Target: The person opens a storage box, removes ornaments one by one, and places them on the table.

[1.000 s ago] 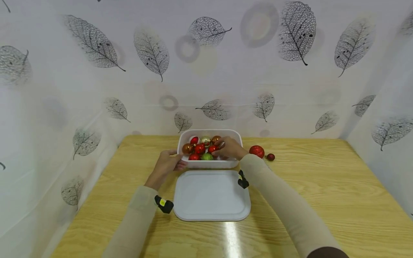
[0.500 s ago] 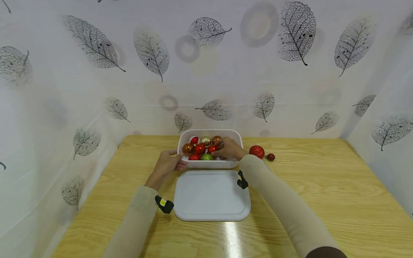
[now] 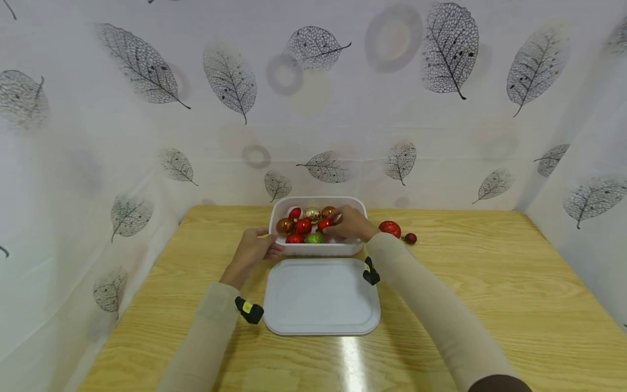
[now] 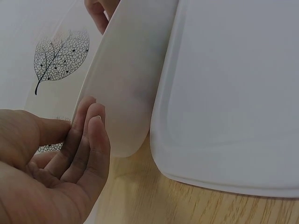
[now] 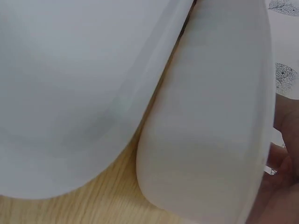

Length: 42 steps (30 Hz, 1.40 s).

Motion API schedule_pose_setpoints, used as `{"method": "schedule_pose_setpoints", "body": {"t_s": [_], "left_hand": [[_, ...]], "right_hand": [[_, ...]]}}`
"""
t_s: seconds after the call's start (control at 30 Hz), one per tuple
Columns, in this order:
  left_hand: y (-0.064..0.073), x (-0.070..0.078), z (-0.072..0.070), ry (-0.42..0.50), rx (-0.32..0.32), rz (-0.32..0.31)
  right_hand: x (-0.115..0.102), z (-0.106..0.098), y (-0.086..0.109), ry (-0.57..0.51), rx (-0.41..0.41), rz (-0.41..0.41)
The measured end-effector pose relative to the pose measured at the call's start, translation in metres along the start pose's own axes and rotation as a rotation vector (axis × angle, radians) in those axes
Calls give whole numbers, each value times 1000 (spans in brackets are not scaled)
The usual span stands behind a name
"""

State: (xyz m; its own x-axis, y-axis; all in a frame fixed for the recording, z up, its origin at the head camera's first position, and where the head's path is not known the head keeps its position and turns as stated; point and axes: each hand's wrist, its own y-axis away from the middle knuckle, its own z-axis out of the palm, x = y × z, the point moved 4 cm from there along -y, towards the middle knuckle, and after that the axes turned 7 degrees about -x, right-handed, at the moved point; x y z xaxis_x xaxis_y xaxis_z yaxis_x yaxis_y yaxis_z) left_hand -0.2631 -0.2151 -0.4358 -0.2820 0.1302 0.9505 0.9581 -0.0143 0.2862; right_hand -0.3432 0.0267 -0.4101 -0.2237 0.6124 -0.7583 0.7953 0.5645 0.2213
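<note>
A white plastic box [image 3: 318,250] holds several Christmas balls, among them an orange one [image 3: 285,226], a gold one [image 3: 312,214] and a green one [image 3: 314,238]. My left hand [image 3: 251,251] grips the box's left end; in the left wrist view its thumb and fingers [image 4: 97,135] pinch the rim from both sides. Reaching into the box, my right hand [image 3: 351,224] holds a red Christmas ball [image 3: 324,224] at its fingertips. The box wall [image 5: 205,121] hides those fingertips in the right wrist view.
A white lid [image 3: 322,296] lies flat on the wooden table [image 3: 490,272] in front of the box. Right of the box are a large red ball [image 3: 389,228] and a small dark red one [image 3: 410,238]. A leaf-patterned cloth [image 3: 441,136] hangs behind.
My right hand and the red ball at its fingertips have shifted very slightly within the box. The left hand, box and lid stay where they were.
</note>
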Motion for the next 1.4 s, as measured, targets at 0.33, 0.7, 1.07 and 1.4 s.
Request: {"method": "schedule_pose_setpoints", "body": {"t_s": [0.33,0.7,1.07,1.4], "left_hand": [[2,5,-1,-7,4,-7],[1,3,-2,6,-12,-3],[5,4,0,16,-16,5],[6,4,2,14,-13,7]], "right_hand": [[-4,-13,6,-77,10,-7],[-12,-35,21,-36,8,-15],[-11,-66,46,-22,48,-13],[5,-98,73,-35,100,35]]}}
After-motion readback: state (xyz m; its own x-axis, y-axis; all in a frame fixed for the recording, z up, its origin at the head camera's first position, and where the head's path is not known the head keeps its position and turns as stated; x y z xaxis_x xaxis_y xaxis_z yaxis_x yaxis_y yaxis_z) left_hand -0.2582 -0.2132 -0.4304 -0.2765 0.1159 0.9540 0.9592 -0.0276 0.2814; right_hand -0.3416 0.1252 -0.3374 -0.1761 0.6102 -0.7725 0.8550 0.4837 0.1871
